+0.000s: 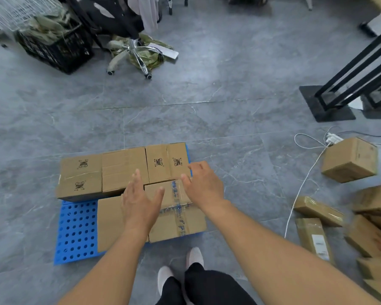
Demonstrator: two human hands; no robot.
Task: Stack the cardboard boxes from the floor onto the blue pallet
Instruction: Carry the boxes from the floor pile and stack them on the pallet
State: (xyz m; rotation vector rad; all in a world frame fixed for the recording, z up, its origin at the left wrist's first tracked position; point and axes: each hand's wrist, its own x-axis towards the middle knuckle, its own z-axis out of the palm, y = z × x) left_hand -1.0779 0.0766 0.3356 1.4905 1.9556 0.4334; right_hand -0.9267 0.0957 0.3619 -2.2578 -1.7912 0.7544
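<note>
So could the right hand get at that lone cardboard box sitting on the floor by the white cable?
Probably not from here. The right hand is open above the blue perforated plastic pallet, and the lone brown cardboard box lies well off to the right across bare floor; a step would likely be needed.

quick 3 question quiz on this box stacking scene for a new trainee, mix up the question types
1. True or false: the perforated blue plastic pallet is fully covered by boxes.
2. Multiple choice: where do the cardboard boxes still to be stacked lie? A) on the floor to the person's right B) in the black plastic crate C) on the office chair base
3. Fill in: the left hand and right hand are both ____ over the brown cardboard box sealed with blue-printed clear tape.

Key
1. False: its near left corner is bare.
2. A: the pile of loose cardboard boxes lies there.
3. Open, with no grip on anything.
</note>
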